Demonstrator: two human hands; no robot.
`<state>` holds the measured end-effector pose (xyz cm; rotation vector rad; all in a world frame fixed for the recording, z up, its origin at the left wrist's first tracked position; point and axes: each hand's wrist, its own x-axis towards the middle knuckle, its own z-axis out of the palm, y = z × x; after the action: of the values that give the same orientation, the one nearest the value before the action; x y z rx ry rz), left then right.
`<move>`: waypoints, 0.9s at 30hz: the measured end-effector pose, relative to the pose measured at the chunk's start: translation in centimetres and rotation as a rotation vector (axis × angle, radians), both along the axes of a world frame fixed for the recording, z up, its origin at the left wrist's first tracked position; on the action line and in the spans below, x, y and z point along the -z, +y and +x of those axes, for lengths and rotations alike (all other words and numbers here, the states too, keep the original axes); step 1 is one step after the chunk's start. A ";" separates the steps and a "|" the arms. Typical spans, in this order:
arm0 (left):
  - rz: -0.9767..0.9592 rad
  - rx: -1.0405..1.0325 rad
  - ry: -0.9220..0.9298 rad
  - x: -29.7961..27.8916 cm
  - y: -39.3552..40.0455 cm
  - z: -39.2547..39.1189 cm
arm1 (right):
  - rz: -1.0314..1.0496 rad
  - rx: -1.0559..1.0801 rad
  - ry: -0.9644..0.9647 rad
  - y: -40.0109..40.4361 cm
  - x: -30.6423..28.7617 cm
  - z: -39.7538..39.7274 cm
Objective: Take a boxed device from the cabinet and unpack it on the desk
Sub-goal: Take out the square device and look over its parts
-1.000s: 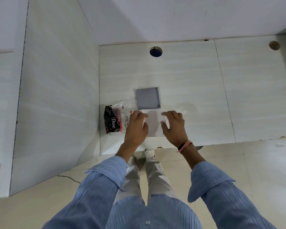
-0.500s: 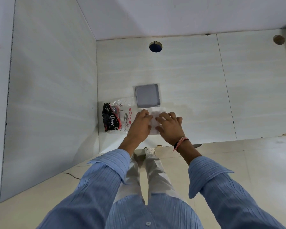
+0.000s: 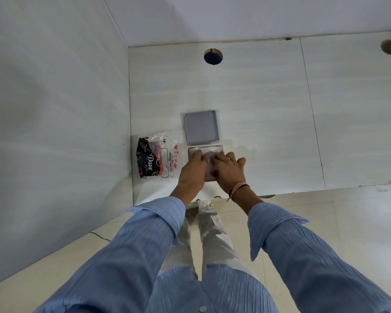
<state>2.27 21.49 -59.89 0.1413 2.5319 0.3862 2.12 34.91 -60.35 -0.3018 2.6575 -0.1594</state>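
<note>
Judging from the layout, the unpacking is well under way: the box lid (image 3: 201,127) is set aside, inner face up, just beyond the open white box (image 3: 205,162) on the desk (image 3: 269,123). Left to right, a Dove packet (image 3: 155,159) is seen lying beside the box, clear of the work. The left hand (image 3: 193,171) and right hand (image 3: 228,170) are both lowered into the box, fingers curled on a pale inner wrapping; the device itself cannot be made out. Lifting it out is left. A round cable hole (image 3: 213,56) is seen far back.
</note>
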 end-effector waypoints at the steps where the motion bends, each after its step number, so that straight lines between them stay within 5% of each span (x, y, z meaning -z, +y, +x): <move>1: -0.006 0.001 0.001 0.1 0.2 -0.1 | -0.003 0.005 -0.006 0.1 0.2 -0.1; 6: 0.074 -0.063 0.075 -0.8 -0.4 -1.1 | -0.066 0.025 0.026 0.4 -0.6 -1.6; 12: 0.382 -0.629 0.342 -1.0 -3.2 -5.0 | -0.577 0.557 0.220 1.5 -1.0 -6.1; 19: 0.330 -0.852 -0.056 0.2 -5.2 -9.2 | -0.544 0.732 -0.176 1.3 2.2 -11.1; 27: 0.596 -1.030 -0.232 0.8 -5.5 -9.7 | -0.662 0.790 -0.179 1.2 2.9 -11.6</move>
<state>-7.47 15.99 -60.68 -0.9541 1.9900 1.4334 -9.44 36.06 -63.29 0.5569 2.3169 -1.2450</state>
